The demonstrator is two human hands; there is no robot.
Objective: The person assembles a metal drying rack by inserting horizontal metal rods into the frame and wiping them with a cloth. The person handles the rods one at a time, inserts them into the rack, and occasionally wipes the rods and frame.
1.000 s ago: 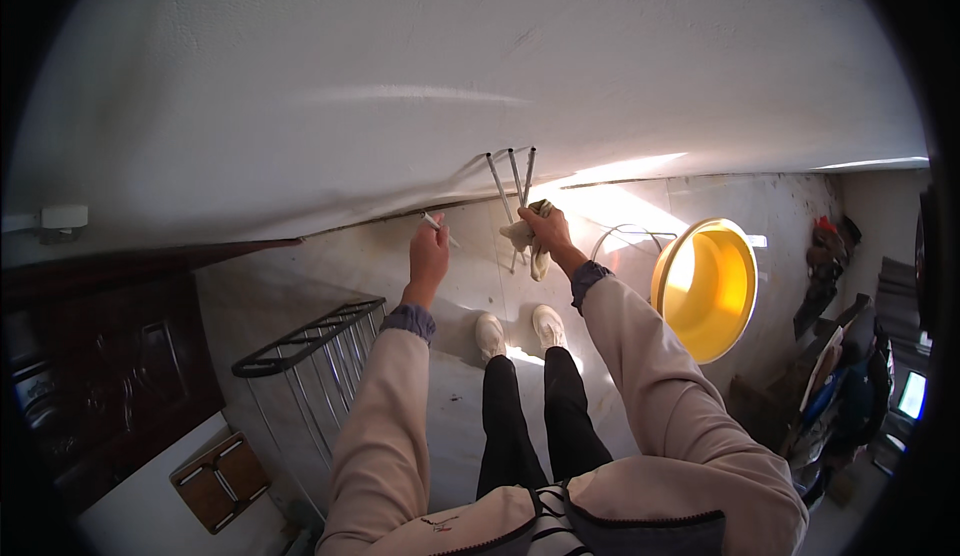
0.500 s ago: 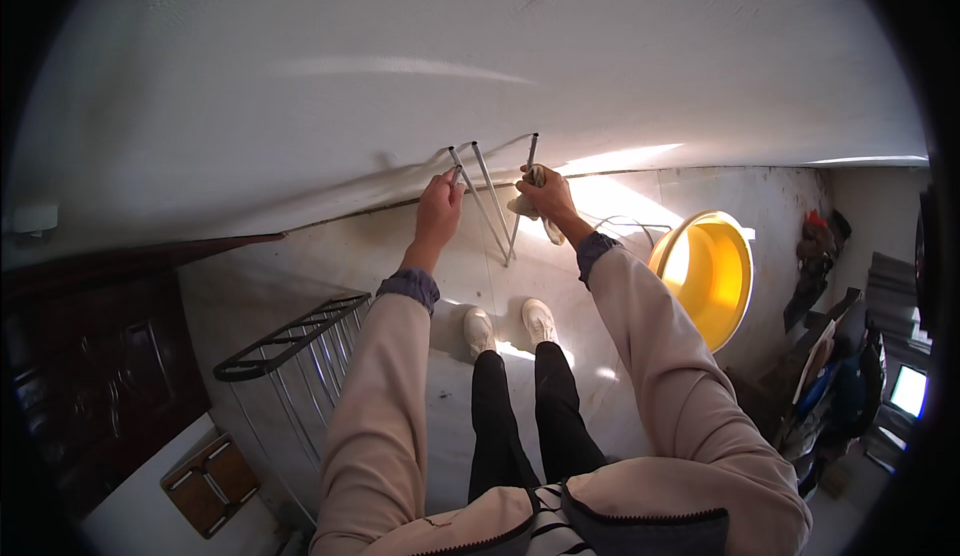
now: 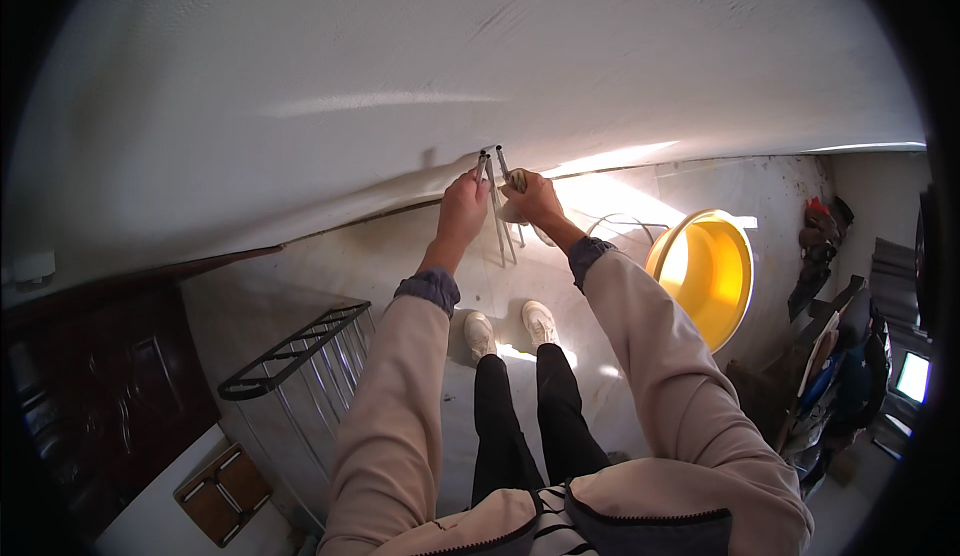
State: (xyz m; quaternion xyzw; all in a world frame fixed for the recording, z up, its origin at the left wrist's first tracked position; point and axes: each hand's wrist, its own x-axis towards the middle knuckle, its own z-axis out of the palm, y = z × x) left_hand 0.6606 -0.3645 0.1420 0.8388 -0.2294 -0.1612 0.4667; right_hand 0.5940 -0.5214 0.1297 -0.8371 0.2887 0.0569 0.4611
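I stand facing a white wall (image 3: 420, 66) with both arms stretched out. My left hand (image 3: 462, 211) pinches the upper ends of several thin metal rods (image 3: 503, 231). The rod tips sit against the wall. My right hand (image 3: 535, 199) grips the same rods just to the right, with something pale bunched in its palm. The rods hang down between my two hands, over the pale floor. Below them are my white shoes (image 3: 508, 328) and black trousers.
A yellow round basin (image 3: 705, 276) leans at the right, with a wire loop beside it. A black metal rack (image 3: 300, 346) stands at my left, next to a dark wooden door (image 3: 90, 396). A small wooden piece (image 3: 215, 476) lies below. Clutter fills the far right corner.
Both hands have risen toward the wall. My left hand, free a second ago, has closed on the rods beside my right hand. The rods now point up at the wall.
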